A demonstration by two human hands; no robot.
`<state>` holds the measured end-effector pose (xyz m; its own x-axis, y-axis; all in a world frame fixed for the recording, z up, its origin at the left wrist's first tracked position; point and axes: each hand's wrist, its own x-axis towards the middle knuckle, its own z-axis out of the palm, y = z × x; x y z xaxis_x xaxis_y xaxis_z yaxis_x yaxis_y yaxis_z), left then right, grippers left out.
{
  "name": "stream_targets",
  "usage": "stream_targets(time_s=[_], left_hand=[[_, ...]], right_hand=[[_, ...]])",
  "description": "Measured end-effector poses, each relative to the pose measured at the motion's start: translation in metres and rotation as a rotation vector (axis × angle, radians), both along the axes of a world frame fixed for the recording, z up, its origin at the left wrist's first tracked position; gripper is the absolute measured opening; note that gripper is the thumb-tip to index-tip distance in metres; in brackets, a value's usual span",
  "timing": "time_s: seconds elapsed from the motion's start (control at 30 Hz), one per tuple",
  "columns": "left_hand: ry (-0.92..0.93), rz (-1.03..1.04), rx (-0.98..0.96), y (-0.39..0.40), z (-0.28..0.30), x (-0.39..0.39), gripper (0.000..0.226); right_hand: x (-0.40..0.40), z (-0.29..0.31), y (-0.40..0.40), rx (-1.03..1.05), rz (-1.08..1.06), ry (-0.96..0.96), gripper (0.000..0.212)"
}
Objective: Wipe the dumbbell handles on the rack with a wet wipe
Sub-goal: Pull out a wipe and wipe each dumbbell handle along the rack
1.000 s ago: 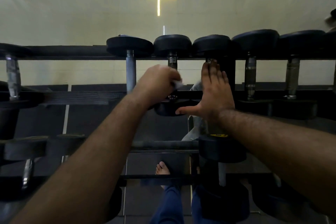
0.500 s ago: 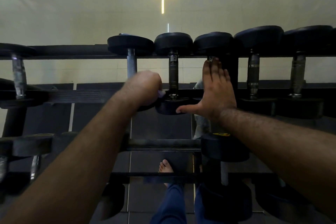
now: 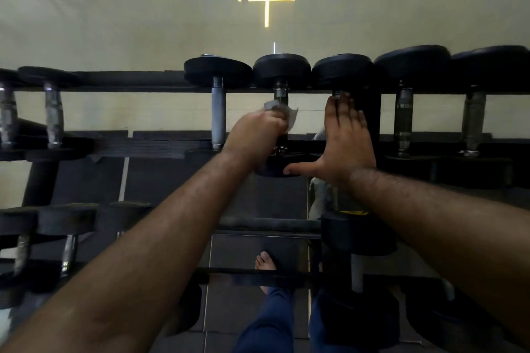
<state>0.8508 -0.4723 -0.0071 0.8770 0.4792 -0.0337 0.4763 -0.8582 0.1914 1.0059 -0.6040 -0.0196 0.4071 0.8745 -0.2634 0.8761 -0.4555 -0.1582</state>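
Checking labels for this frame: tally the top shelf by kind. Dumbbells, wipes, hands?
Top-shelf dumbbells: 7
Wipe: 1
Hands: 2 (left hand grips the wipe, right hand lies flat)
Total: 10

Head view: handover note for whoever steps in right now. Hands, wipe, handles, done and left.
Left hand: grips the wet wipe round a top-row dumbbell handle, near its far end.
Right hand: open, flat over the neighbouring dumbbell, fingers straight, thumb on the near head of the dumbbell being wiped.
Done: cannot tell from this frame which handles are already wiped.
Left: finish this handle; the bare handle to its left and the two to the right have no wipe on them now.
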Motion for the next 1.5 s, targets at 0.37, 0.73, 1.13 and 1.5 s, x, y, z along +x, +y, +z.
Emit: stream_targets(time_s=[0.37,0.73,1.13,1.5], left_hand=[[-0.587,0.924,-1.044,-0.009,0.068,-0.059,0.034],[-1.096,1.246,-1.641,-0.003,0.080,-0.107,0.037],[-0.966,1.227,-1.258,-0.002,0.063,-0.115,0.016],[-0.412,0.660,-1.198,-0.005,0.076,-0.074,0.015]], right_hand=[[-0.025,0.025,-0.001,0.094,0.338,-0.032,0.133],[-0.126,0.022,0.058,-0.305,0.331,-0.196,0.039],[-0.078,-0.016,0.004,0.230,0.021,0.383,0.061],[-0.061,0.052,0.043,0.333,-0.698,1.545,0.053]])
